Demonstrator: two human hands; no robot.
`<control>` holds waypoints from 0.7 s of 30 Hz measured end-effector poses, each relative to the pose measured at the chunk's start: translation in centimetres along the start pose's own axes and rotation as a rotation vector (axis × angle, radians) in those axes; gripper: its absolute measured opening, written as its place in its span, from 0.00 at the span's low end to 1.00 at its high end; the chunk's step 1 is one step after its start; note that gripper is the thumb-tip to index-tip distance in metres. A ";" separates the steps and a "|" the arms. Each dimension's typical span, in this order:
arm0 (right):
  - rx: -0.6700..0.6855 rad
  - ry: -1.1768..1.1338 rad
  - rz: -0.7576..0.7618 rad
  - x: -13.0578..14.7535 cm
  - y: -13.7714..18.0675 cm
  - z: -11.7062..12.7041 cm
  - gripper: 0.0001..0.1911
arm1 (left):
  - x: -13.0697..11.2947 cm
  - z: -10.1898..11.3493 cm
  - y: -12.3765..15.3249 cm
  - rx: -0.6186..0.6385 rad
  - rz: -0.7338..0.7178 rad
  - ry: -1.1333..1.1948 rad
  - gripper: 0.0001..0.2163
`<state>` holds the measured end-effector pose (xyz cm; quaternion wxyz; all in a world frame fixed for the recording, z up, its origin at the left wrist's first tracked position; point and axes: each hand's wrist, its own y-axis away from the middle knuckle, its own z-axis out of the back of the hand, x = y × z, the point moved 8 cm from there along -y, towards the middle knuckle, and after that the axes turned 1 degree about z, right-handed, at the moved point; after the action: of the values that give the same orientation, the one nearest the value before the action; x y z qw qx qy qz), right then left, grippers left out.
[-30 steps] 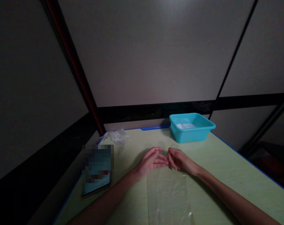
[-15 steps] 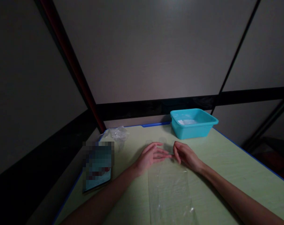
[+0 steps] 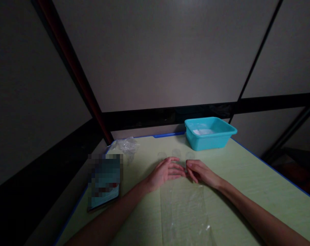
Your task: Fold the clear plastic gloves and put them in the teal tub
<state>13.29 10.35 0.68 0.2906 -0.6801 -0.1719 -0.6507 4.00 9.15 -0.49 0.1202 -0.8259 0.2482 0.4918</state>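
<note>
Teal tub (image 3: pixel 210 132) sits at the far edge of the green surface (image 3: pixel 247 177), crumpled plastic wrap (image 3: pixel 126 146) far left, tablet (image 3: pixel 103 186) nearer.

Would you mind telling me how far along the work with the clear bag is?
Done: the clear bag lies flat on the table. In hand: left hand and right hand meet fingertip to fingertip at its far edge. Whether they grip it is unclear. Left: the crumpled plastic and teal tub sit untouched.
</note>
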 end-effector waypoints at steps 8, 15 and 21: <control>-0.034 0.032 0.011 -0.6 -0.1 0.6 0.22 | 0.3 0.3 -0.2 0.017 0.027 0.019 0.17; 0.187 0.556 0.122 4.6 2.5 -2.1 0.09 | -1.3 0.4 0.1 0.022 -0.042 0.095 0.20; 0.518 1.118 0.311 8.1 8.8 -7.8 0.03 | -0.2 0.4 -0.1 0.082 0.041 0.003 0.21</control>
<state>13.31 -2.49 7.02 0.5827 -0.1624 -0.0453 -0.7950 3.67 9.46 -0.54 0.1436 -0.8156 0.2853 0.4824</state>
